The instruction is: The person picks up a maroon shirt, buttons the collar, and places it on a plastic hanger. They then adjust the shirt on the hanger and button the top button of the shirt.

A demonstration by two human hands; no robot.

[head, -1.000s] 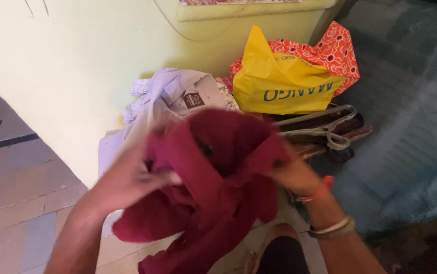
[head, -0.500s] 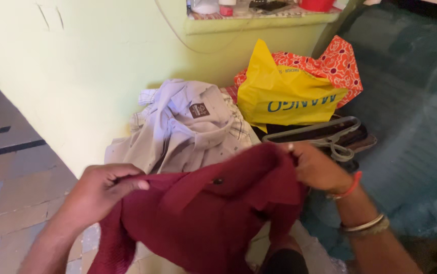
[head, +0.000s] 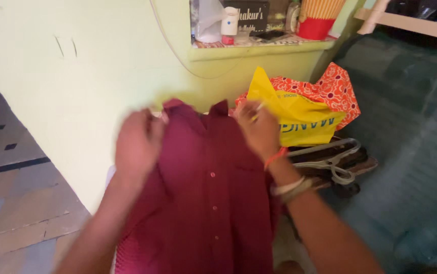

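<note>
Both hands, left hand (head: 138,142) and right hand (head: 259,127), pinch the shoulders of the maroon buttoned cloth shirt (head: 208,198), hanging near the pale wall; a loose pinch could drop it onto the hangers (head: 330,160) at right.

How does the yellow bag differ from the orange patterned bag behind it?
The yellow bag is plain yellow with blue lettering; the orange patterned bag is orange-red, covered in small white motifs. The yellow bag sits in front, partly hidden by the right hand; the orange one stands behind, peeking out above and to the side. Both are crumpled and stand together beside the green wall.
</note>
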